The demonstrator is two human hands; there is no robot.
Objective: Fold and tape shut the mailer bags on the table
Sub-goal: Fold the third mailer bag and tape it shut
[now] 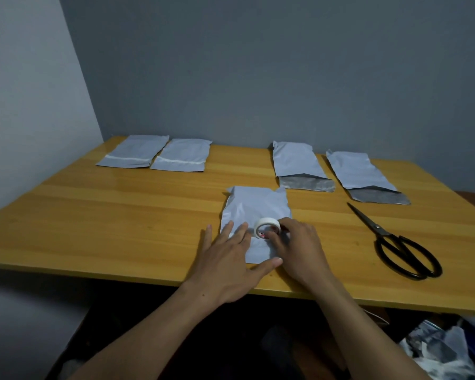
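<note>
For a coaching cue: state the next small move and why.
Probably draw the tape roll rightward, laying a strip across the middle mailer bag: the left hand presses it flat, the right hand grips the roll standing on it, no strip shows yet.

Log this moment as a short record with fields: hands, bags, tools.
left hand: flat, fingers straight, pressing the centre bag
right hand: grips the tape roll on the centre bag
taped: left taped bag and right taped bag, far left, a white strip across each
untaped: left open bag and right open bag, far right, flaps unfolded
scissors: lying on the table, right of both hands, untouched
</note>
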